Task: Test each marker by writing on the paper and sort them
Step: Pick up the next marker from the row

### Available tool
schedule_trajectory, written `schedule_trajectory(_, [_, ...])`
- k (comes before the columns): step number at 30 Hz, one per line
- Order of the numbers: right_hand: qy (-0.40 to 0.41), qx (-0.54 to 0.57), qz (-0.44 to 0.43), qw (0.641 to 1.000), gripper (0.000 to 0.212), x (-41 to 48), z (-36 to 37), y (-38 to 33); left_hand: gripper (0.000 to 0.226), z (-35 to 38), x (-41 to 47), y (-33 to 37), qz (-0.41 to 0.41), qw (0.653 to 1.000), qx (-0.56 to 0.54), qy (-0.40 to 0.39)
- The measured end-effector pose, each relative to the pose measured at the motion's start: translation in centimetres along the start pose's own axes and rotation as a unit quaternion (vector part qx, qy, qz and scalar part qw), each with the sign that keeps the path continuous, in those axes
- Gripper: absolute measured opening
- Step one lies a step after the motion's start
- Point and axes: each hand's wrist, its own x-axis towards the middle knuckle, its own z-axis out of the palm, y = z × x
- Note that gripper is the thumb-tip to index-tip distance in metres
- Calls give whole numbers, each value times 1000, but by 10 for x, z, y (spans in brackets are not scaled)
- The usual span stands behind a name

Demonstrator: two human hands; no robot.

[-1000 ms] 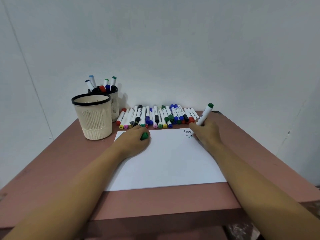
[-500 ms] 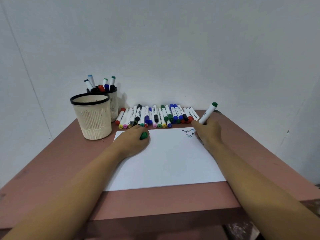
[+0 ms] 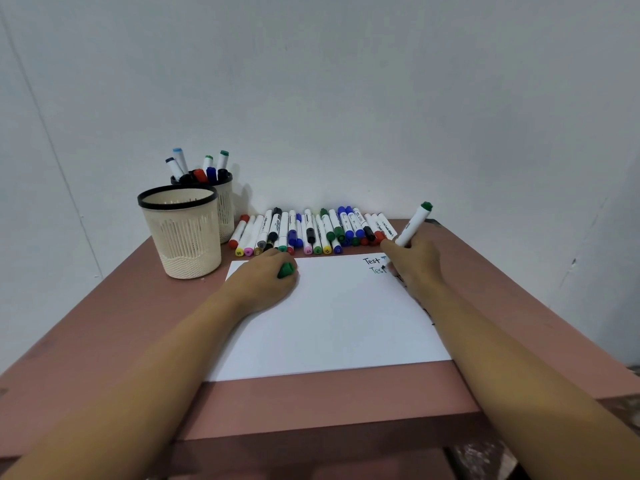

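Two bare hands rest on a white rectangular sheet of paper [image 3: 339,323] that lies flat on a dull pink-brown table [image 3: 104,341]. The right hand [image 3: 414,261] sits at the sheet's far right corner, its fingers curled tight round a white-barrelled marker with a green end [image 3: 414,225]. The marker tilts up and away to the right, and its tip is down at the paper beside a green handwritten word [image 3: 377,270]. Just above that word stands a black handwritten "Test" [image 3: 371,260]. The left hand [image 3: 263,284] lies knuckles-up on the sheet's far left part, its fingers folded round a small green marker cap [image 3: 286,270] that shows at the fingertips.

Beyond the far edge of the paper a long row of loose markers [image 3: 311,233] lies side by side on the table, mostly white barrels with red, yellow, pink, black, green and blue caps. To the left of the row stand two cream plastic slatted cups with black rims. The nearer cream cup [image 3: 181,237] is upright just off the paper's far left corner. The farther cream cup [image 3: 225,209] stands behind it, touching or nearly so, and holds a bunch of upright markers [image 3: 201,168]. A plain pale wall [image 3: 346,98] rises behind the table
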Motion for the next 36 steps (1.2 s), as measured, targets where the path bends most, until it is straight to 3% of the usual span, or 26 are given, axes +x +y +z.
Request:
schedule_trajectory(8, [21,-19,1,1000,21,-1,1,0,21,-3,0,2,-14,1000,-14,6])
schedule_trajectory(14, [19,102,58,993,22,3,-7,-10,22,-8,-1,6,-44,997,-63,27])
schedule_trajectory(21, [-41,130,42,990,11,3,-8,-18,19,-11,-1,9,-5,994,-46,103])
schedule_trajectory(27, [-123,178,62,974,32,-10,1,-34,34,-17,-8,20,-1,993,-49,103])
schedule_trajectory(32, [-192,183,48,963,46,-22,9,-39,10,-20,-13,34,-4,986,-165,20])
schedule_trajectory(36, [-203,168,23,964,32,-31,14,-42,4,-14,-12,32,59,986,-148,39])
